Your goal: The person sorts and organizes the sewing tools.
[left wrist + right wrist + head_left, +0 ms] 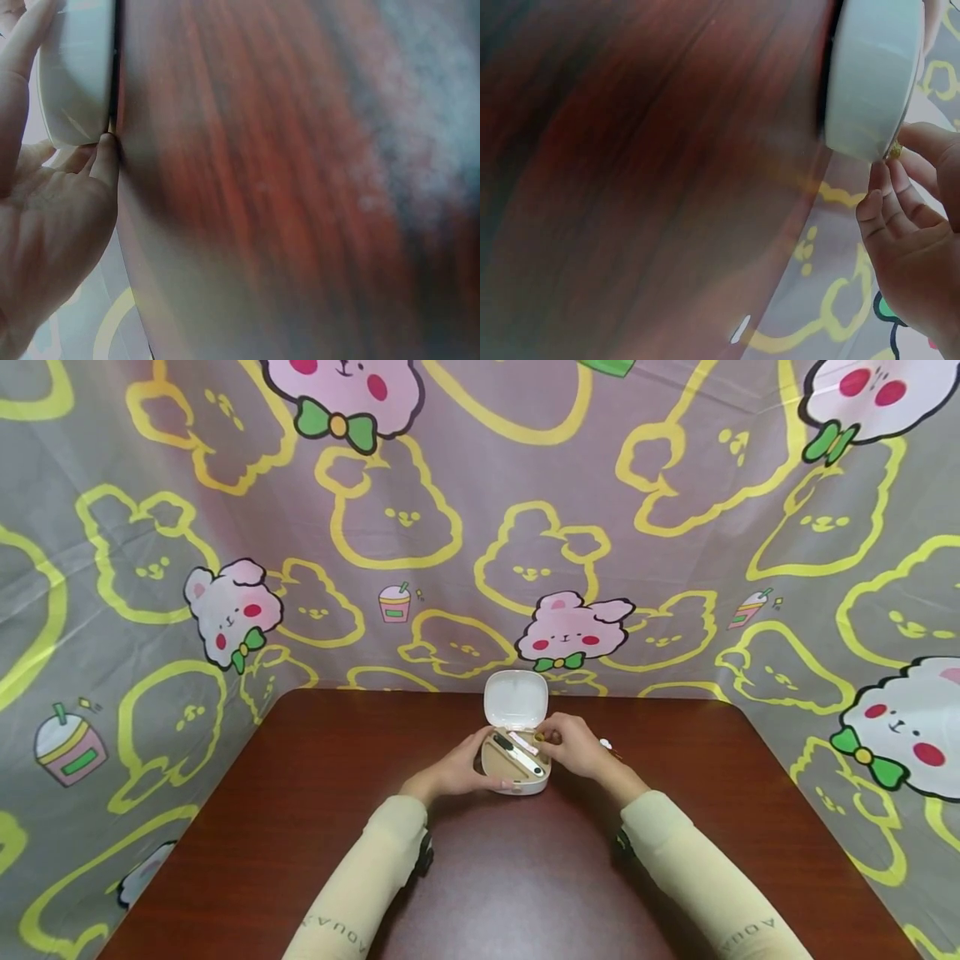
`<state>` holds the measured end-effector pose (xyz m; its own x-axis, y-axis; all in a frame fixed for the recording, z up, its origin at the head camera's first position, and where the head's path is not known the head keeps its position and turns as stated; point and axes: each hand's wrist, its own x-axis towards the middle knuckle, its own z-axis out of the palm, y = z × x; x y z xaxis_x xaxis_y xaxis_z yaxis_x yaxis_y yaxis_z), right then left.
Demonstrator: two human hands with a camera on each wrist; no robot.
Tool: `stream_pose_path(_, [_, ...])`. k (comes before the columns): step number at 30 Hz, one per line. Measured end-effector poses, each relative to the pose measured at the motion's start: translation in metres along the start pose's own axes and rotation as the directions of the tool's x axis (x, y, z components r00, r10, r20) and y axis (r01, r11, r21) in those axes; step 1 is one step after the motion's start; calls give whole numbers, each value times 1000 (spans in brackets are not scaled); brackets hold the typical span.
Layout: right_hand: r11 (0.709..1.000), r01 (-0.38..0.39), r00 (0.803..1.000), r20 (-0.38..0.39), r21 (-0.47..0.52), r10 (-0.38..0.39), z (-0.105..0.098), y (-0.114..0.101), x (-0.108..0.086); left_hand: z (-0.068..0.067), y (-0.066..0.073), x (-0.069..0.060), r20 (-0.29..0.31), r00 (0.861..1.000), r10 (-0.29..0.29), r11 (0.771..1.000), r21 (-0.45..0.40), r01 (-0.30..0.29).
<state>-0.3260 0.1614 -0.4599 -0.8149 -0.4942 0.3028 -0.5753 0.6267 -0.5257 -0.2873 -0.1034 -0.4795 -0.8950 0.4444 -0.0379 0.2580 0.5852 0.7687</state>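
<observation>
A white case [534, 788] stands on the table with its lid [516, 698] raised at the back. In its beige tray [501, 770] lie a slim white tool with a black end [525, 759] and a small pale pink piece [523, 742]. My left hand [456, 770] grips the case from the left, its thumb along the front. Over the right side of the tray, my right hand [576, 745] pinches a small gold-coloured piece [895, 150] at the case's rim. The exact kind of that piece is too small to tell.
A small white item with a thin dark part [606, 744] lies on the brown table [360, 752] just beyond my right hand. Patterned cloth [450, 635] walls in the table at the back and both sides.
</observation>
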Motion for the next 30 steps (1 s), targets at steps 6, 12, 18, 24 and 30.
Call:
stream_pose_path(6, [998,39,999,15,-52,-38,0,-4,2,1,2,-1,-2,1000,2,1000,2,-2])
stream_pose_path(12, [997,48,998,36,-67,-46,-8,-5,-3,1,3,0,-6,1000,-5,1000,13,5])
stream_pose_path(18, [992,10,999,39,-129,-5,-22,3,-17,2,1,0,-9,1000,16,1000,7,-16])
stream_pose_path(24, [987,-47,999,11,-156,49,-39,13,-27,0,0,0,-16,999,34,999,5,-34])
stream_pose_path(30, [961,-110,993,15,-253,118,-51,25,-38,0,1,0,-16,999,38,999,8,-38])
